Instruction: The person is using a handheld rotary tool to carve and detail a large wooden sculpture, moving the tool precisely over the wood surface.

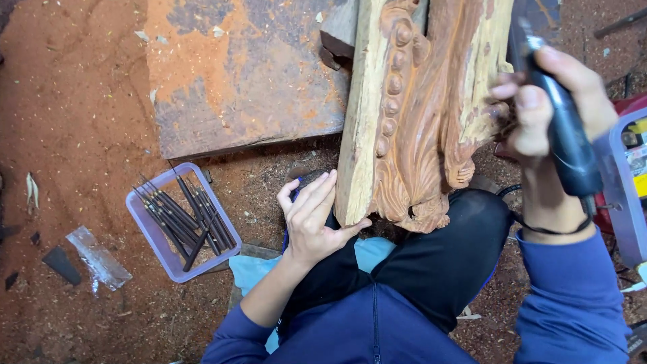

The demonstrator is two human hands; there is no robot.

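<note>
A tall carved wooden block [411, 114] with beaded and leaf-like relief leans against my knee. My left hand [311, 219] rests flat against its lower left edge, fingers together, steadying it. My right hand [539, 114] grips a dark handheld rotary carving tool [566, 141], with its tip at the right side of the carving. A cord runs from the tool past my wrist.
A lilac plastic tray [153, 241] with several dark carving bits sits on the sawdust-covered floor at the left. A worn wooden board [249, 74] lies behind it. A clear plastic bag [100, 258] lies at far left. A red and grey case [627, 182] stands at the right edge.
</note>
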